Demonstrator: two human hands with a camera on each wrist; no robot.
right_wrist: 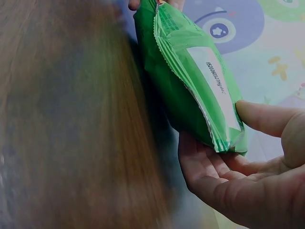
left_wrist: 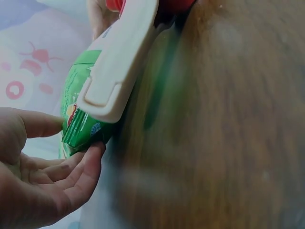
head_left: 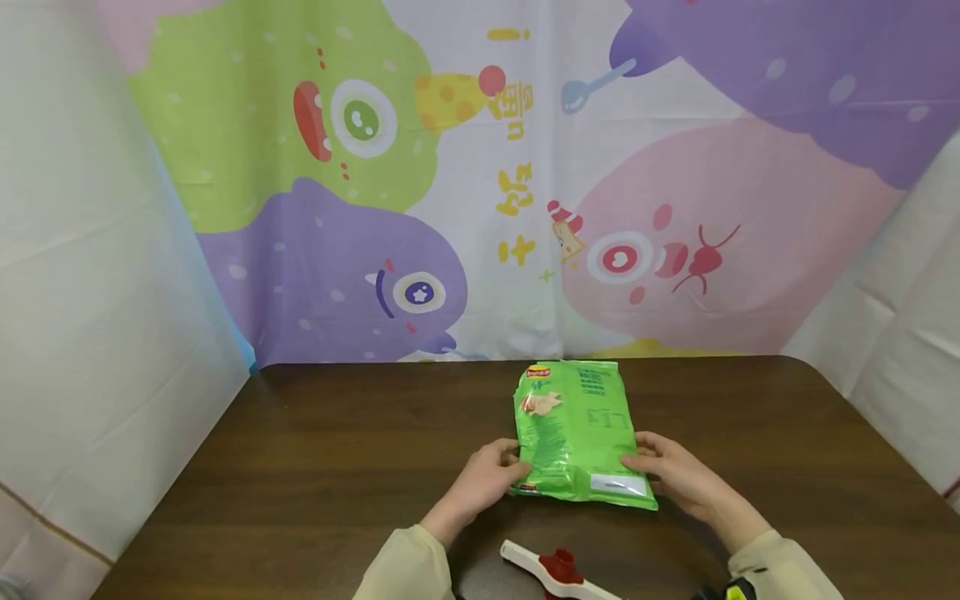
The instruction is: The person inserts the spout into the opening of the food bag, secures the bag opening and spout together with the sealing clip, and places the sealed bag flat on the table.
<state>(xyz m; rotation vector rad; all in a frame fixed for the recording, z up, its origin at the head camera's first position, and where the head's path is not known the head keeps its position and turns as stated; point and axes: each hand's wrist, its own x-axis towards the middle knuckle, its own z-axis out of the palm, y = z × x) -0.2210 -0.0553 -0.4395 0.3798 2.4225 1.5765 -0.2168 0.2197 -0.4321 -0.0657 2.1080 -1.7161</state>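
A green bag of chips [head_left: 573, 433] is held between my two hands, its far end pointing at the back of the table. My left hand [head_left: 486, 479] grips its near left corner, thumb on top and fingers underneath. On the opposite corner, my right hand [head_left: 678, 473] holds it the same way, and the right wrist view shows the fingers [right_wrist: 205, 162] curled below the crimped edge. A white label strip [right_wrist: 214, 83] with printed characters runs along that end. A long white tool with a red part [head_left: 561, 569] lies nearer to me, partly covering the bag [left_wrist: 78, 129] in the left wrist view.
The dark brown wooden table [head_left: 337, 433] extends around the bag on both sides. Behind it hangs a cloth [head_left: 517, 317] printed with cartoon monsters, and pale curtains [head_left: 97, 250] stand at the sides. A black and yellow object [head_left: 738, 589] shows at the right sleeve.
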